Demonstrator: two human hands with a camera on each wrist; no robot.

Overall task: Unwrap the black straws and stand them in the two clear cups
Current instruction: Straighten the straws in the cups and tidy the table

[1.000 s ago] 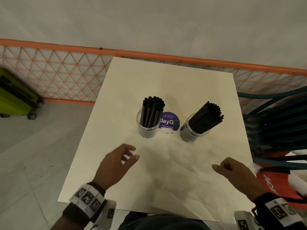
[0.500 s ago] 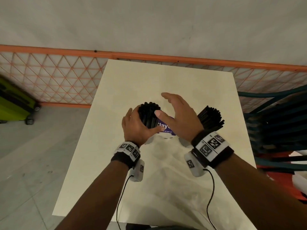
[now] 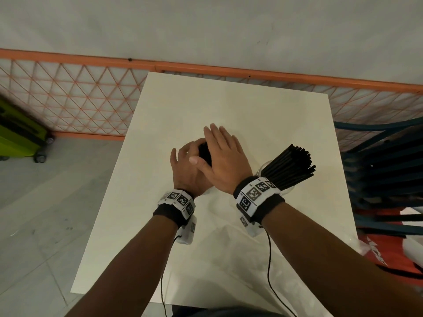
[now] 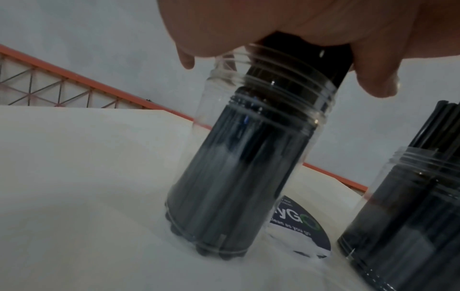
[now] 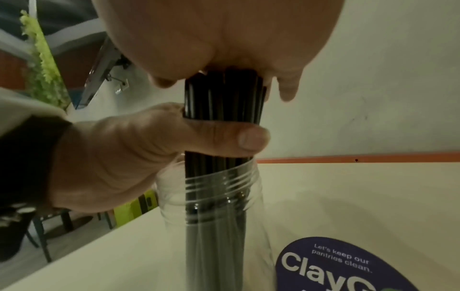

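Note:
Two clear cups stand on the white table (image 3: 229,104). The left cup (image 5: 211,206) holds a bundle of black straws (image 5: 224,98). My left hand (image 3: 187,165) grips that bundle just above the rim, thumb across the front. My right hand (image 3: 225,161) lies flat on the straw tops with straight fingers, its palm (image 5: 224,29) pressing down. In the left wrist view the left cup (image 4: 248,157) looks tilted. The right cup (image 3: 287,191) stands beside my right wrist, untouched, with its own straws (image 3: 290,168) fanning out to the right.
A round purple sticker (image 5: 336,265) lies on the table between the cups. Thin clear film (image 3: 229,259) covers the near half of the table. An orange mesh fence (image 3: 68,99) runs behind. Stacked dark chairs (image 3: 384,179) stand right, a green suitcase (image 3: 18,138) left.
Both hands moved from the table's near edge up to the left cup. The left hand closed around the straw bundle and the right hand came down flat on its top.

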